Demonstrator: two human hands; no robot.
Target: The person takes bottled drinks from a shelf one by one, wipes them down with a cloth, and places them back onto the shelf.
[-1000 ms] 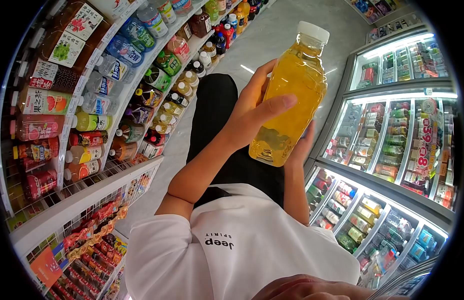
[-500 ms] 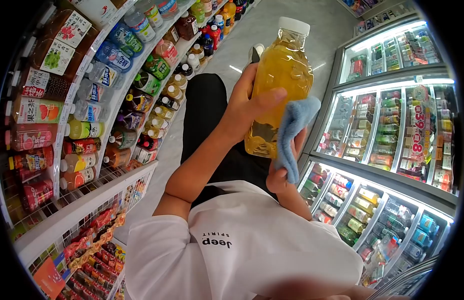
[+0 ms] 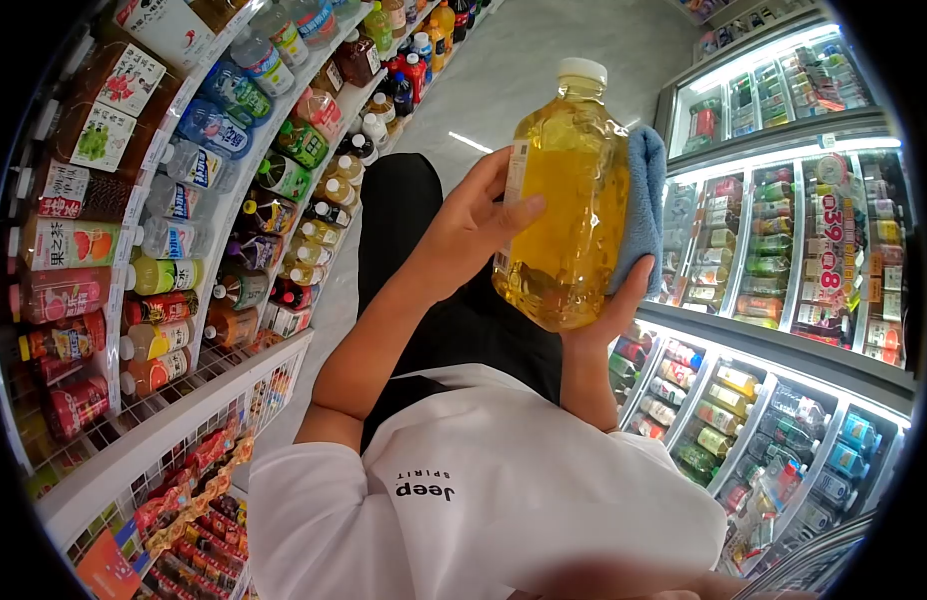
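Head: hands (image 3: pixel 481 212) half-closed on bottle (image 3: pixel 572 215), cloth (image 3: pixel 644 205)

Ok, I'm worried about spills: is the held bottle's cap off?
No, a white cap sits on the neck of the held bottle.

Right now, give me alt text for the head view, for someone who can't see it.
The left hand holds a white-capped bottle of yellow liquid while the right hand holds a blue cloth against its side, between drink shelves and lit fridges.

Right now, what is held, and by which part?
A clear plastic bottle of yellow liquid: left hand on its mid-body side, right hand holding a blue cloth against the opposite side.
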